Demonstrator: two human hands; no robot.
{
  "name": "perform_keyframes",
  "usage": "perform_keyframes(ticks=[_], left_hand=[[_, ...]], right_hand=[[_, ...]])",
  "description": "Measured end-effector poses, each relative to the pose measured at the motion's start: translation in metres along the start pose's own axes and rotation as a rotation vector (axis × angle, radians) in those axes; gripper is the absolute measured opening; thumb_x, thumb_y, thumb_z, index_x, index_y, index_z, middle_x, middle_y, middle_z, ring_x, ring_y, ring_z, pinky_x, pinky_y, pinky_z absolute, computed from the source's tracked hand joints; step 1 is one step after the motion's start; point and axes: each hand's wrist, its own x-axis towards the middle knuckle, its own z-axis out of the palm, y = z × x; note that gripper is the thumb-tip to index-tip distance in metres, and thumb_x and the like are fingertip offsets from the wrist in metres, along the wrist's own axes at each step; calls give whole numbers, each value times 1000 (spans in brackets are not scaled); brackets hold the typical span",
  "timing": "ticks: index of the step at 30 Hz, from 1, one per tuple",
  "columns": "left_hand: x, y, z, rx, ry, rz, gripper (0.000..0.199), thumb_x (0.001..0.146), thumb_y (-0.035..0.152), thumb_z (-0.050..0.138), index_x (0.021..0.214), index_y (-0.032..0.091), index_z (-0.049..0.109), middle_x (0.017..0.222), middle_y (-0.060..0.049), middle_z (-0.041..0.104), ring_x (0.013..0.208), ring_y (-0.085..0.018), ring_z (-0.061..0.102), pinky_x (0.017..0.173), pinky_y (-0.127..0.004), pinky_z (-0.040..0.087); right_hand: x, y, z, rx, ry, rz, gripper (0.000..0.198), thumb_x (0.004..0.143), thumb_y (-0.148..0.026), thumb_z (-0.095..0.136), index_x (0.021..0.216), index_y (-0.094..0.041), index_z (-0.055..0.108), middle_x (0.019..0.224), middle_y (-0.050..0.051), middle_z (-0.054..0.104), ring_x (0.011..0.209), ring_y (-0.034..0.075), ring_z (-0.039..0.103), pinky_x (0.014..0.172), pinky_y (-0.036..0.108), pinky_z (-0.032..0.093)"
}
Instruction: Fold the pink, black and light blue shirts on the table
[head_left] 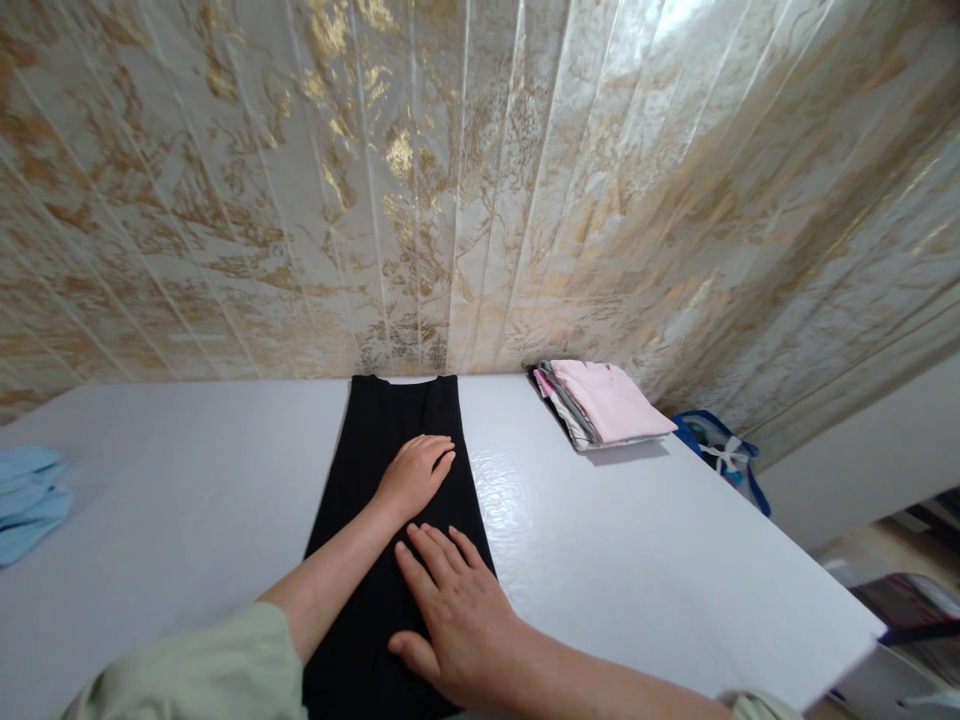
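A black garment (397,410), long and narrow, lies flat on the white table (202,480), its far end close to the wall covering. Its exact kind cannot be told, and its near end runs out of view at the bottom. My left hand (418,473) rests on the garment's upper middle, palm down with fingers extended. Nearer to me, my right hand (457,610) lies flat on the same cloth, fingers spread and thumb out to the side. Neither hand grips anything.
A stack of folded clothes (600,405), pink on top, sits at the table's back right. Light blue cloth (30,500) lies at the left edge. A blue-edged bag (724,455) stands beyond the right edge. Patterned gold-and-white sheeting (465,190) rises behind the table.
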Motion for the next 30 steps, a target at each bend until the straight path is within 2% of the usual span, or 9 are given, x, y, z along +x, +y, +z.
perform_keyframes(ticks=[5, 8, 13, 26, 30], left_hand=[[1, -4, -2, -99, 67, -11, 32, 98, 27, 37, 91, 19, 67, 99, -5, 71, 98, -17, 63, 96, -35, 46], [1, -7, 1, -107, 72, -6, 29, 97, 26, 39, 90, 19, 67, 98, -5, 70, 96, -18, 63, 90, -34, 48], [1, -11, 5, -109, 81, 4, 26, 96, 25, 41, 89, 20, 66, 96, -4, 69, 95, -19, 62, 89, -34, 48], [1, -8, 4, -76, 69, 2, 26, 94, 22, 41, 92, 19, 66, 100, -5, 69, 98, -19, 62, 91, -35, 49], [0, -5, -5, 56, -52, 50, 29, 94, 23, 41, 106, 20, 67, 115, -6, 69, 111, -19, 61, 108, -42, 39]], right_hand=[[1, 0, -4, 32, -20, 19, 65, 97, -49, 40, 152, -16, 26, 158, 13, 23, 147, 25, 17, 121, 47, 12], [1, -1, -8, 47, -36, 22, 65, 97, -49, 39, 152, -16, 26, 158, 13, 23, 147, 25, 17, 120, 47, 12], [0, -3, -9, 63, -32, 23, 65, 98, -50, 38, 152, -16, 26, 158, 13, 22, 147, 25, 16, 121, 46, 10], [0, -1, -5, 3, -12, 8, 65, 97, -47, 42, 152, -17, 25, 159, 12, 22, 147, 24, 17, 121, 45, 14], [0, -1, -2, -5, 0, 15, 64, 97, -48, 41, 152, -18, 26, 158, 12, 24, 146, 24, 18, 120, 46, 14]])
